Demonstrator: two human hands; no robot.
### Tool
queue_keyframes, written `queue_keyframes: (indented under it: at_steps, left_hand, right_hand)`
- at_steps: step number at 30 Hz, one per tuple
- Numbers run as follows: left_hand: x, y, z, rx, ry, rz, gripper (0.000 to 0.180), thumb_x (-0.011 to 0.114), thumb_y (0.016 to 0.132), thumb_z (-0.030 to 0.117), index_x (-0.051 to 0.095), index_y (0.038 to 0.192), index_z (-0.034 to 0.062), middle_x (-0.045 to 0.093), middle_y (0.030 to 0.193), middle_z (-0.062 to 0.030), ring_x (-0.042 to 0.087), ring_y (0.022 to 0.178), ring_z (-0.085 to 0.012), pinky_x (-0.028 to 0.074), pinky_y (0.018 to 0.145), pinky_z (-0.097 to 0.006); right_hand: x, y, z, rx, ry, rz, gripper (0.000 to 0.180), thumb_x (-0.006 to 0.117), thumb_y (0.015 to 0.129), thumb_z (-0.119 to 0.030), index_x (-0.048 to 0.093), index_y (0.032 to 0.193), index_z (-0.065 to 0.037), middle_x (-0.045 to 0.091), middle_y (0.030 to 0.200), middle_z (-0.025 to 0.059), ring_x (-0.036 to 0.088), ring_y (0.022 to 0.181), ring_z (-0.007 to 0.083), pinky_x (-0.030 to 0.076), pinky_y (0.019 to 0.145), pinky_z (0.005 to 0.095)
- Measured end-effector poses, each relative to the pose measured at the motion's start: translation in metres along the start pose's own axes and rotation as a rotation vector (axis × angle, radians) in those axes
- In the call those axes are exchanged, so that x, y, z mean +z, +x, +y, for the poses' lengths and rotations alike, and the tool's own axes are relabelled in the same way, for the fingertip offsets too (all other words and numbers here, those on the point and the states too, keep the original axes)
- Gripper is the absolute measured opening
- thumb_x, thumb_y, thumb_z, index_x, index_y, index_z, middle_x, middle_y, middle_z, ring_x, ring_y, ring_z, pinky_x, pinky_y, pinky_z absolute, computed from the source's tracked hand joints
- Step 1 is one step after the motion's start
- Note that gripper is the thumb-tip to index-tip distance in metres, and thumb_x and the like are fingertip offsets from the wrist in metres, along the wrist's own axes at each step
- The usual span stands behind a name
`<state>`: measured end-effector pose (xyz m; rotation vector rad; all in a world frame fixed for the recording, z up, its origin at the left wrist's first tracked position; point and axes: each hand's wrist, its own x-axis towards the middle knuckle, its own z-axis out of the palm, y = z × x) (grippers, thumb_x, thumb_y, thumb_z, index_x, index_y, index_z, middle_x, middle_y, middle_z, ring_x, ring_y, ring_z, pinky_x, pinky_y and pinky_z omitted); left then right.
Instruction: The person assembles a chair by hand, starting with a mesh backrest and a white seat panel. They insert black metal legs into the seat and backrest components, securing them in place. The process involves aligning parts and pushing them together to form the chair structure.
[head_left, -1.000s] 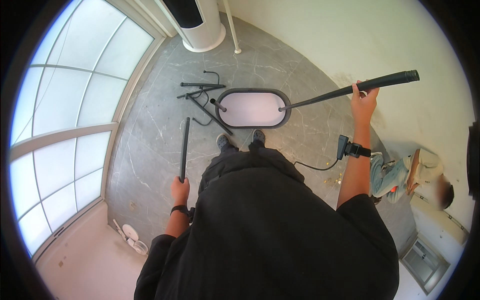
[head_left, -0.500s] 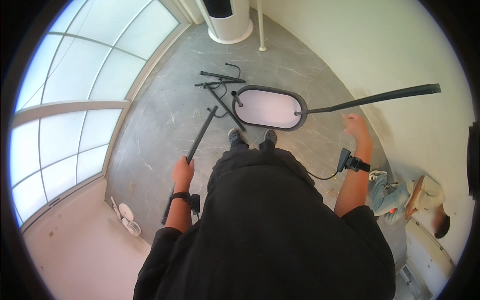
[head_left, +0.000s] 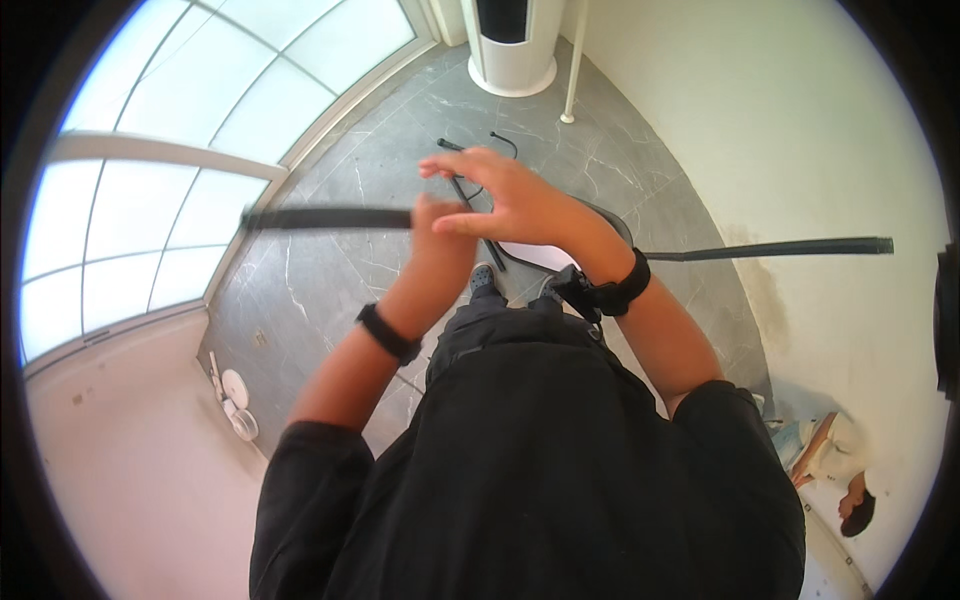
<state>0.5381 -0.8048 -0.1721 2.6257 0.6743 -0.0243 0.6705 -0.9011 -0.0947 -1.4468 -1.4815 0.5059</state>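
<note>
My left hand (head_left: 440,250) is wrapped round a black pole (head_left: 330,217), which points out level toward the window on the left. My right hand (head_left: 520,205), fingers spread, hovers beside and partly over the left hand at the pole's near end. Whether it touches the pole I cannot tell. Below the hands lies an oval base with a dark rim (head_left: 609,216) and a pale inside, largely hidden by my right forearm. A second black pole (head_left: 790,249) rises from its right side. Thin black frame parts with hooked ends (head_left: 514,146) lie on the floor behind my hands.
A white column-shaped appliance (head_left: 512,78) and a white pipe (head_left: 573,75) stand at the far side. Frosted window panels (head_left: 290,90) run along the left. White round items (head_left: 236,390) rest at the lower left wall. A person (head_left: 835,450) sits at the right.
My left hand has lifted the pole and swung it from upright-slanting to level, moving toward the middle. My right hand has come in from the right to meet it. The view has shifted slightly.
</note>
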Motion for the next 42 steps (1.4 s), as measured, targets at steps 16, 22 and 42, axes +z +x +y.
queue_keyframes:
  at_steps: [16,22,42]
  left_hand:
    - [0.081,0.018,0.012,0.13,-0.747,0.281,0.057,0.081,0.082,0.015,0.049,0.128,0.0045,0.058,0.121,-0.0135,0.066,0.09,-0.0212,0.056,0.068,-0.033]
    - [0.082,0.048,0.034,-0.135,-0.873,0.271,0.062,0.079,0.085,0.011,0.048,0.139,0.0066,0.055,0.128,-0.0173,0.069,0.095,-0.0271,0.058,0.076,-0.035]
    - [0.109,0.056,0.026,0.213,-0.943,0.225,0.03,0.07,0.09,0.003,0.063,0.12,0.0029,0.064,0.118,-0.0166,0.066,0.102,-0.0367,0.054,0.084,-0.042]
  right_hand:
    - [-0.032,-0.001,-0.006,0.13,-0.141,0.548,0.035,0.066,0.094,0.003,0.054,0.127,0.0,0.074,0.112,0.0152,0.073,0.108,0.0223,0.056,0.095,0.0351]
    - [-0.03,-0.024,-0.022,0.127,-0.095,0.605,0.027,0.059,0.095,0.012,0.05,0.119,0.005,0.066,0.121,0.0197,0.068,0.115,0.0257,0.055,0.101,0.0361]
    - [-0.042,-0.073,-0.021,0.131,-0.25,0.666,0.038,0.053,0.102,0.002,0.033,0.134,-0.004,0.063,0.122,0.0313,0.067,0.114,0.0394,0.053,0.104,0.0502]
